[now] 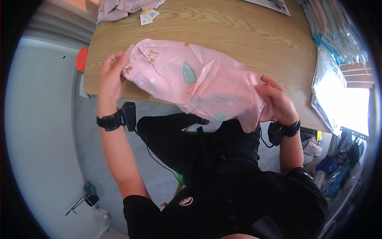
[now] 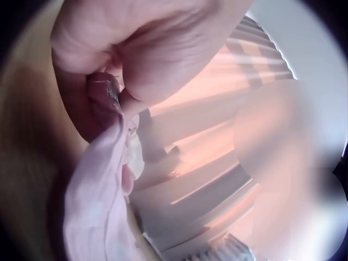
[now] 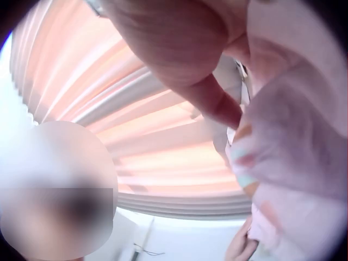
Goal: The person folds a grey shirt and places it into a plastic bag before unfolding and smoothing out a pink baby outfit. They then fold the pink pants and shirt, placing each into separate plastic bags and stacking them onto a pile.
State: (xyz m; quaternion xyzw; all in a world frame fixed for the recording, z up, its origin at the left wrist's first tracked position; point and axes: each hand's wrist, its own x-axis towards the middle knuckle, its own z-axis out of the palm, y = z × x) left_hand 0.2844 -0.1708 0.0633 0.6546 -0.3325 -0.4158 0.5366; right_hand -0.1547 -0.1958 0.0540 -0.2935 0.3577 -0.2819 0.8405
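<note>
A pink printed cloth [image 1: 223, 81] with a green leaf, pale dots and lettering stretches between both hands, over the table's near edge. My left hand [image 1: 112, 73] pinches its left end between thumb and curled fingers; the left wrist view shows the folded edge of the pink cloth [image 2: 100, 190] tucked in that grip. At the other end, my right hand [image 1: 280, 101] holds the cloth with thumb on top, some fingers hidden behind the fabric. A loose corner hangs below this hand toward the lap. In the right wrist view the thumb [image 3: 220, 103] meets the pink cloth [image 3: 299, 147].
The wooden table [image 1: 238, 30] carries another pink printed cloth [image 1: 119, 10] with white tags [image 1: 149, 16] at its back left. Clear plastic packets [image 1: 336, 34] are stacked along the right side. A printed sheet [image 1: 274, 4] lies at the far edge. Bagged items [image 1: 334, 171] stand low at right.
</note>
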